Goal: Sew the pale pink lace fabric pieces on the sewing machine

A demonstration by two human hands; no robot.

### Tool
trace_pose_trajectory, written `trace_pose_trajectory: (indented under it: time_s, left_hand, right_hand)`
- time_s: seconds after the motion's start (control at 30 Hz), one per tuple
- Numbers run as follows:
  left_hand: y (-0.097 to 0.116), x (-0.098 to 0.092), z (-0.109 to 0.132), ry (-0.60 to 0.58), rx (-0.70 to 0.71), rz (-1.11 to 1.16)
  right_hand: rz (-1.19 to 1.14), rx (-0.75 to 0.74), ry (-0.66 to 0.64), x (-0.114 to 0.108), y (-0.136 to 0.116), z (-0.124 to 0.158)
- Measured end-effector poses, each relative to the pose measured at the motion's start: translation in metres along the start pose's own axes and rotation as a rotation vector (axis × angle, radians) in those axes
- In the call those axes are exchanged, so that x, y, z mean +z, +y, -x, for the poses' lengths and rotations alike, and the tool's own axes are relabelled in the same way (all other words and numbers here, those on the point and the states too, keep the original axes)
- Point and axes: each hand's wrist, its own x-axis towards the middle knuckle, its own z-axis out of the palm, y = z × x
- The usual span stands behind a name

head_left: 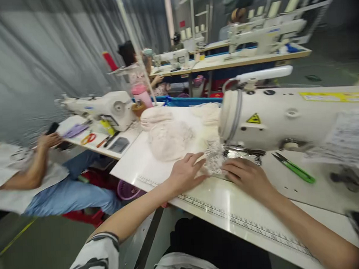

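A pale patterned piece of fabric [213,156] lies under the needle area of the white sewing machine [268,114]. My left hand [188,173] rests at the left edge of this fabric, fingers spread, thumb apart from them. From the right, my right hand [249,178] reaches to the fabric's near right edge, fingers stretched out and lying low beside the presser foot. Motion blur hides whether its fingertips press on the cloth. Behind my left hand sits a heap of cream fabric pieces [169,139], with more cream cloth [206,113] beside the machine head.
Green thread snips [295,168] lie right of my right hand. A ruler strip [230,217] runs along the table's front edge. To the left, a seated co-worker's hand [50,139] holds a dark object near another sewing machine [107,108] and orange-handled scissors [89,138].
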Motion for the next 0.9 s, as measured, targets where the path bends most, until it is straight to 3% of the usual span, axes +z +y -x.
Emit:
trace_pose_trajectory:
  time_s: [0.17, 0.27, 0.37, 0.43, 0.53, 0.7, 0.9]
  left_hand:
    - [-0.004, 0.006, -0.018, 0.006, 0.016, 0.159]
    - [-0.012, -0.002, -0.033, -0.123, 0.071, 0.241]
    - [-0.020, -0.005, -0.053, -0.253, 0.234, 0.190]
    - [-0.024, 0.000, -0.065, -0.265, 0.370, 0.143]
    - [-0.024, 0.015, -0.076, -0.162, 0.493, 0.083]
    - [-0.019, 0.037, -0.076, 0.177, 0.561, -0.073]
    - [-0.016, 0.039, -0.071, 0.269, 0.571, -0.151]
  right_hand:
    - [-0.033, 0.080, -0.057, -0.002, 0.001, 0.002]
    - [-0.086, 0.132, -0.083, -0.001, 0.003, 0.004]
    - [-0.136, 0.155, -0.081, -0.001, 0.004, 0.002]
    - [-0.143, 0.157, -0.057, -0.003, 0.003, 0.000]
    - [-0.113, 0.145, -0.029, -0.005, 0.003, -0.002]
    - [-0.051, 0.159, -0.013, -0.004, 0.001, 0.002]
    - [0.160, 0.189, -0.069, 0.000, -0.003, 0.007]
